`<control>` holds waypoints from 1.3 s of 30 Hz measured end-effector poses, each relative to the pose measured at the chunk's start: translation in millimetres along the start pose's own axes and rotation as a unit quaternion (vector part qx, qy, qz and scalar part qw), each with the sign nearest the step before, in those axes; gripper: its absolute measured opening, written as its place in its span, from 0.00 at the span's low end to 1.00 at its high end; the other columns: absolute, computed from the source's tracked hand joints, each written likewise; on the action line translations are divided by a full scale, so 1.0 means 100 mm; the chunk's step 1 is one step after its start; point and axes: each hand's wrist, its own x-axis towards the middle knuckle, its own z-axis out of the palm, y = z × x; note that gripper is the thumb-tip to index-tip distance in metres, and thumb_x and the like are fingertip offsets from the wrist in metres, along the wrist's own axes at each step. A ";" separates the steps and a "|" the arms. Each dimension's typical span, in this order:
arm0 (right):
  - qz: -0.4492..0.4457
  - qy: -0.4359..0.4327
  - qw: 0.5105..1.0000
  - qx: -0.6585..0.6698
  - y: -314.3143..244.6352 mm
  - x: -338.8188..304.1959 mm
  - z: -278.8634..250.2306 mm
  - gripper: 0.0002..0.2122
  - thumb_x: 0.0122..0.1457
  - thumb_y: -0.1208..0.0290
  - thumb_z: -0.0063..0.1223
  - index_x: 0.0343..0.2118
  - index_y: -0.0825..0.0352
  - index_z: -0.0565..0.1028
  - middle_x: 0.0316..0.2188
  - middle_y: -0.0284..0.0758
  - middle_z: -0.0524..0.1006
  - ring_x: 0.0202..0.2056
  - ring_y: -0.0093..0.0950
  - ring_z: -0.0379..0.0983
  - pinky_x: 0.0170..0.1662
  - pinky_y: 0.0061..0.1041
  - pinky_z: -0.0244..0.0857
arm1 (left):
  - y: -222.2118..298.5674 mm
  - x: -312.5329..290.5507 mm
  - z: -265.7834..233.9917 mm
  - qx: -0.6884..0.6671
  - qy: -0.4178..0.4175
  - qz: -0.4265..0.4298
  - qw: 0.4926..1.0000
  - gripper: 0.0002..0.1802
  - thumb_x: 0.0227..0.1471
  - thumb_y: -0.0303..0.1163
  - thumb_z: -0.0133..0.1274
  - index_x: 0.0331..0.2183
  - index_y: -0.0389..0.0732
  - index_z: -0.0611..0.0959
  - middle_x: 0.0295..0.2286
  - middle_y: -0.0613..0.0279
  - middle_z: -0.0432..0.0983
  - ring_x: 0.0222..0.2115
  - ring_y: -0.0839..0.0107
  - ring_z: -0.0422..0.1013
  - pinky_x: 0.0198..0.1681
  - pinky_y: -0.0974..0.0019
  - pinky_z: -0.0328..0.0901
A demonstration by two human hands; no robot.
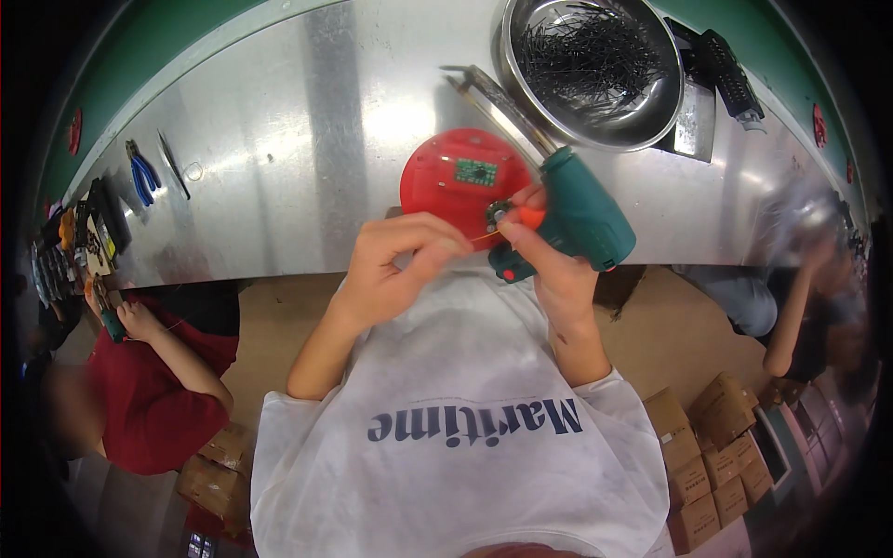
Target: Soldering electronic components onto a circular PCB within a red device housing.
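Observation:
My right hand (558,279) is closed round a green soldering gun (584,209), which has an orange trigger and long metal prongs pointing away to the upper left. At that hand's thumb and fingertips is a small round electronic part (497,214). My left hand (400,265) pinches a thin yellowish wire (486,237) that runs toward the round part. Under and beyond the hands lies a red disc (433,181) on the metal table, with a small green circuit board (475,172) on it. The gun covers part of the disc's right side.
A steel bowl (672,98) of short black wires (591,60) stands at the far right, beside a black device (730,79). Blue-handled pliers (142,177) and tweezers (173,166) lie left. Co-workers sit on both sides; cardboard boxes (716,465) are stacked behind on the right.

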 end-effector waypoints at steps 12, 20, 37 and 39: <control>-0.021 -0.009 1.000 0.020 0.05 0.01 0.02 0.15 0.47 0.87 0.59 0.39 0.71 0.73 0.38 0.35 0.74 0.34 0.21 0.74 0.38 0.20 0.69 | 0.12 0.17 0.19 0.227 -0.013 0.040 0.973 0.11 0.39 0.22 0.63 0.30 0.34 0.82 0.25 0.57 0.77 0.23 0.71 0.71 0.25 0.70 0.64; -0.006 -0.003 0.999 0.044 0.02 0.00 0.06 0.14 0.48 0.87 0.58 0.39 0.71 0.72 0.36 0.35 0.74 0.34 0.21 0.74 0.38 0.21 0.69 | 0.05 0.16 0.34 0.214 0.059 0.110 0.969 0.10 0.42 0.19 0.58 0.32 0.33 0.80 0.27 0.55 0.77 0.26 0.62 0.72 0.28 0.66 0.66; 0.046 0.023 0.997 0.064 0.02 0.02 0.07 0.11 0.51 0.86 0.53 0.38 0.70 0.70 0.38 0.38 0.72 0.35 0.25 0.73 0.35 0.20 0.65 | 0.06 0.14 0.38 0.233 0.093 0.138 0.958 0.09 0.42 0.17 0.58 0.31 0.31 0.80 0.23 0.54 0.76 0.22 0.60 0.72 0.28 0.62 0.65; 0.050 0.027 0.996 0.067 0.02 0.03 0.08 0.11 0.51 0.85 0.53 0.38 0.70 0.70 0.38 0.38 0.72 0.34 0.25 0.73 0.34 0.20 0.65 | 0.05 0.14 0.38 0.237 0.090 0.139 0.957 0.09 0.43 0.16 0.57 0.31 0.31 0.80 0.23 0.55 0.76 0.23 0.60 0.72 0.28 0.63 0.65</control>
